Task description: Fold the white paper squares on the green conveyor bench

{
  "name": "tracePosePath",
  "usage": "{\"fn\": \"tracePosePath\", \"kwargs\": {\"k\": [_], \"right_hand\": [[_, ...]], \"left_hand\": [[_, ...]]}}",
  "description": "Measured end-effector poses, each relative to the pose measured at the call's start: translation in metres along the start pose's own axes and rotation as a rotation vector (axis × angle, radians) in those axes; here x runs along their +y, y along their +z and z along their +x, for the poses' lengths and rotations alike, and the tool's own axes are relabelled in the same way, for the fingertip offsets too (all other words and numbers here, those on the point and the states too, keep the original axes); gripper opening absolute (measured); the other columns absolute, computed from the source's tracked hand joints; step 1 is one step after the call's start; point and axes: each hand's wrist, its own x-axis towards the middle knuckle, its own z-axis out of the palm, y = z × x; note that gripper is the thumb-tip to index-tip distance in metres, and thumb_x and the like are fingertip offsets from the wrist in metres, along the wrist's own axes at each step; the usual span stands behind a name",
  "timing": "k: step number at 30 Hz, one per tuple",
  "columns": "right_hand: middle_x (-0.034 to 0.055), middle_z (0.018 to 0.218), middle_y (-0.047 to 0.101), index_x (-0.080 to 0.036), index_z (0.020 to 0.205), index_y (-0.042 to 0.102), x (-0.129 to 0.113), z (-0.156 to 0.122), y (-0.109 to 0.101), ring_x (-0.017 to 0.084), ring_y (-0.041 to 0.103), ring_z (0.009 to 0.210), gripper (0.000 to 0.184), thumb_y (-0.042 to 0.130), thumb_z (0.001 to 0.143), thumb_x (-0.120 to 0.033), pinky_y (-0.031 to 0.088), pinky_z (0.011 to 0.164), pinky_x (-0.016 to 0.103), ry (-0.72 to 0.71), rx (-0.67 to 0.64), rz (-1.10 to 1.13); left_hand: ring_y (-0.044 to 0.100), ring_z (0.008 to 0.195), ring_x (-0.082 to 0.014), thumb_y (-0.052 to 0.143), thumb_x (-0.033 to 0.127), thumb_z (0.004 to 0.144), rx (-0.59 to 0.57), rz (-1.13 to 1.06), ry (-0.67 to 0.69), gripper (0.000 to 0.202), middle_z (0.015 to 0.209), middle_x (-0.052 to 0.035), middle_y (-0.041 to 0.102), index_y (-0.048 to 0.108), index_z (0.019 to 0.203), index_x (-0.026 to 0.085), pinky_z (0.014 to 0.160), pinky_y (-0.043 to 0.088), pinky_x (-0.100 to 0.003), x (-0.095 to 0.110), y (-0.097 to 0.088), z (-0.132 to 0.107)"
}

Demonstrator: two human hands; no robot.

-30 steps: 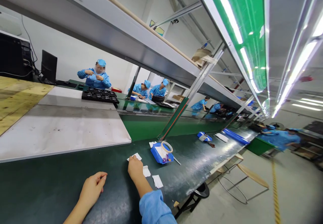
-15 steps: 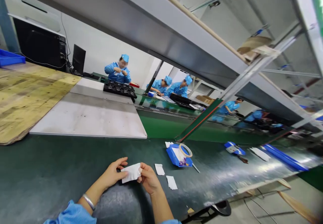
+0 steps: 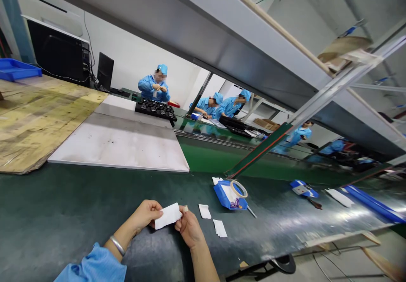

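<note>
Your left hand (image 3: 144, 215) pinches the near-left end of a small white pouch (image 3: 168, 215), fingers curled tight around it, and your right hand (image 3: 189, 228) grips the other end between thumb and fingertips. That two-ended hold keeps it stretched flat just above the green bench top (image 3: 63, 214). To the right, two more white pouches (image 3: 204, 211) lie flat within reach. Beyond them sits a blue tray (image 3: 226, 192) with a tape roll (image 3: 239, 188) on it.
</note>
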Motion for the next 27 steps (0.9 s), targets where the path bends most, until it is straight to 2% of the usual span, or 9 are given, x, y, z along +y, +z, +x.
{"fn": "tracePosePath", "kwargs": {"k": [4, 10, 14, 16, 20, 23, 27], "right_hand": [[-0.0076, 0.051, 0.045, -0.015, 0.074, 0.059, 0.009, 0.005, 0.000, 0.004, 0.032, 0.039, 0.036, 0.080, 0.063, -0.042, 0.025, 0.040, 0.018, -0.067, 0.094, -0.073], [-0.0083, 0.052, 0.044, -0.015, 0.076, 0.060, 0.009, 0.002, 0.007, 0.003, 0.029, 0.040, 0.034, 0.076, 0.068, -0.044, 0.019, 0.041, 0.018, -0.227, 0.218, -0.159], [-0.0041, 0.060, 0.052, -0.016, 0.079, 0.061, 0.005, -0.004, 0.015, 0.007, 0.041, 0.049, 0.029, 0.072, 0.075, -0.042, 0.031, 0.047, 0.020, -0.352, 0.283, -0.261], [-0.0010, 0.067, 0.056, -0.016, 0.083, 0.063, 0.006, -0.008, 0.019, 0.010, 0.046, 0.056, 0.026, 0.066, 0.080, -0.041, 0.037, 0.052, 0.022, -0.450, 0.323, -0.422], [0.0012, 0.071, 0.058, -0.018, 0.086, 0.067, 0.015, -0.015, 0.028, 0.013, 0.050, 0.061, 0.020, 0.057, 0.088, -0.035, 0.041, 0.057, 0.025, -0.651, 0.388, -0.789], [0.0031, 0.077, 0.062, -0.019, 0.090, 0.068, 0.024, -0.020, 0.034, 0.014, 0.054, 0.063, 0.019, 0.054, 0.090, -0.031, 0.043, 0.060, 0.026, -0.721, 0.356, -0.867], [0.0060, 0.087, 0.066, -0.020, 0.101, 0.069, 0.032, -0.022, 0.038, 0.017, 0.060, 0.076, 0.021, 0.052, 0.092, -0.028, 0.048, 0.068, 0.028, -0.735, 0.287, -0.861]], "left_hand": [[0.050, 0.039, -0.0107, 0.082, 0.050, 0.055, 0.039, 0.023, 0.005, 0.044, 0.049, 0.0014, 0.059, 0.062, 0.069, 0.013, 0.040, 0.037, -0.021, -0.002, 0.001, 0.001], [0.048, 0.036, -0.0096, 0.080, 0.053, 0.056, 0.109, 0.045, 0.058, 0.045, 0.044, 0.0035, 0.055, 0.058, 0.063, 0.015, 0.038, 0.036, -0.020, -0.001, 0.002, 0.005], [0.048, 0.034, -0.0107, 0.078, 0.055, 0.058, 0.134, 0.058, 0.059, 0.046, 0.041, 0.0022, 0.056, 0.056, 0.064, 0.016, 0.036, 0.036, -0.020, -0.003, 0.001, 0.006], [0.048, 0.033, -0.0107, 0.077, 0.054, 0.060, 0.156, 0.062, 0.062, 0.044, 0.040, 0.0019, 0.057, 0.054, 0.064, 0.016, 0.035, 0.035, -0.019, -0.004, 0.001, 0.007], [0.051, 0.036, -0.0108, 0.076, 0.050, 0.062, 0.177, 0.052, 0.087, 0.040, 0.044, 0.0005, 0.060, 0.056, 0.065, 0.016, 0.038, 0.036, -0.019, -0.005, 0.002, 0.007], [0.056, 0.041, -0.0120, 0.077, 0.047, 0.062, 0.157, 0.035, 0.106, 0.037, 0.050, -0.0020, 0.065, 0.061, 0.070, 0.014, 0.042, 0.040, -0.020, -0.004, 0.004, 0.007], [0.058, 0.046, -0.0127, 0.077, 0.040, 0.063, 0.118, 0.030, 0.125, 0.034, 0.056, -0.0038, 0.067, 0.067, 0.078, 0.011, 0.047, 0.043, -0.021, -0.004, 0.006, 0.006]]}}
